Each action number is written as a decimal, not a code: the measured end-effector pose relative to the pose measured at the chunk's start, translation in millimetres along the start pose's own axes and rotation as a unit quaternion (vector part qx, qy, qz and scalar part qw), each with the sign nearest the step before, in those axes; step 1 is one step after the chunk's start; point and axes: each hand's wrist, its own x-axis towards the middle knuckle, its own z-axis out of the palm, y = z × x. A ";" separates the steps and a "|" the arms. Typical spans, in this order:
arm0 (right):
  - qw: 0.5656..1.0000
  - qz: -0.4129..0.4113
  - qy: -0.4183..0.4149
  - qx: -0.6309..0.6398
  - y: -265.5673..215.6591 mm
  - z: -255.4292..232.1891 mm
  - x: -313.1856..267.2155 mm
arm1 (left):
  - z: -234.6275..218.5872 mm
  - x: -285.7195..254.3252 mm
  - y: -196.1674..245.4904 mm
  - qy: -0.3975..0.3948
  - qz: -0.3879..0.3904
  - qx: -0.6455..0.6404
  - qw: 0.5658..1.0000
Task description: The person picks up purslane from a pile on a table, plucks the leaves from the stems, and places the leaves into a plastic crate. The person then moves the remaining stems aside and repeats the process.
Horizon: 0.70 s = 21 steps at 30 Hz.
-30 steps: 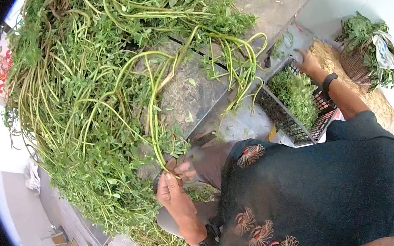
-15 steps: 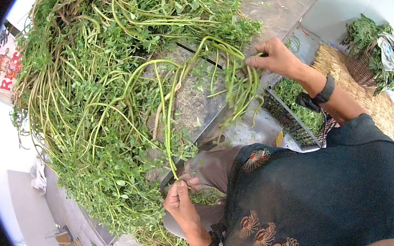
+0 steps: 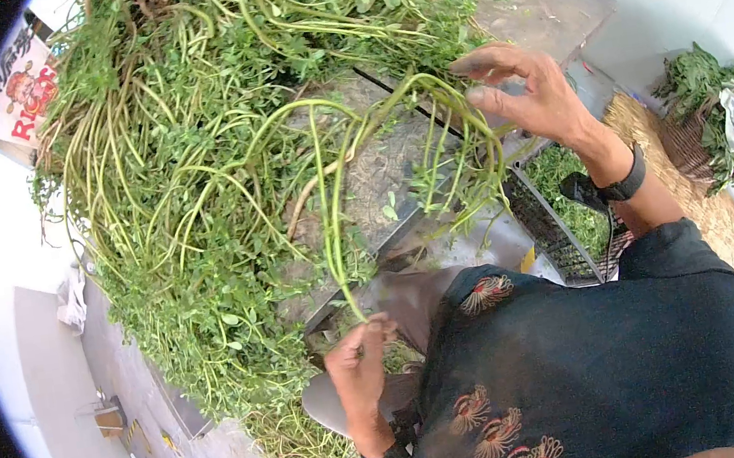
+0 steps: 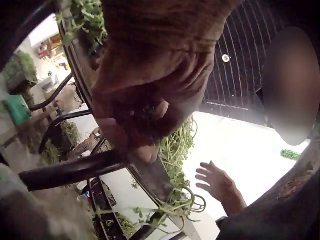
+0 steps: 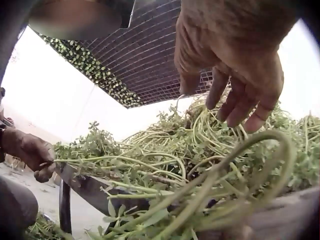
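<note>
My left hand (image 3: 362, 364) pinches the end of a long green leafy stem (image 3: 331, 224) at the front edge of the table. The right wrist view shows the same left hand (image 5: 34, 154) with the stem end between thumb and fingers. Over the looped stems (image 3: 453, 106) at the table's right side, my right hand (image 3: 540, 100) is spread, thumb apart from the fingers. In the right wrist view the right hand (image 5: 235, 75) hangs above the pile, with a curved stem (image 5: 287, 160) below it. A big heap of leafy stems (image 3: 172, 227) covers the table.
Right of my knees stands a black plastic crate (image 3: 550, 214) with cut greens (image 3: 571, 193) inside. Beyond it are a straw mat (image 3: 705, 194) and a woven basket (image 3: 685, 145) with leaves. A bare part of the tabletop (image 3: 533, 12) shows at the back right.
My right hand has moved from over the crate up and left to the looped stems, and its fingers have spread apart. My left hand still holds the stem end.
</note>
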 end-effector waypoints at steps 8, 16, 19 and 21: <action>0.982 -0.037 -0.085 0.162 -30.2 74.6 52.3 | 17.5 -6.2 -16.6 -0.128 0.032 0.111 0.985; 0.989 -0.099 -0.075 0.080 31.2 158.0 103.0 | 16.5 -5.6 -13.5 -0.141 0.030 0.226 0.963; 0.969 0.040 -0.172 0.174 -2.7 132.0 97.7 | 3.8 -12.5 11.9 -0.101 0.037 0.255 0.961; 0.957 0.048 -0.138 0.251 -5.6 128.7 96.0 | -16.7 -16.3 24.5 -0.047 0.089 0.216 0.971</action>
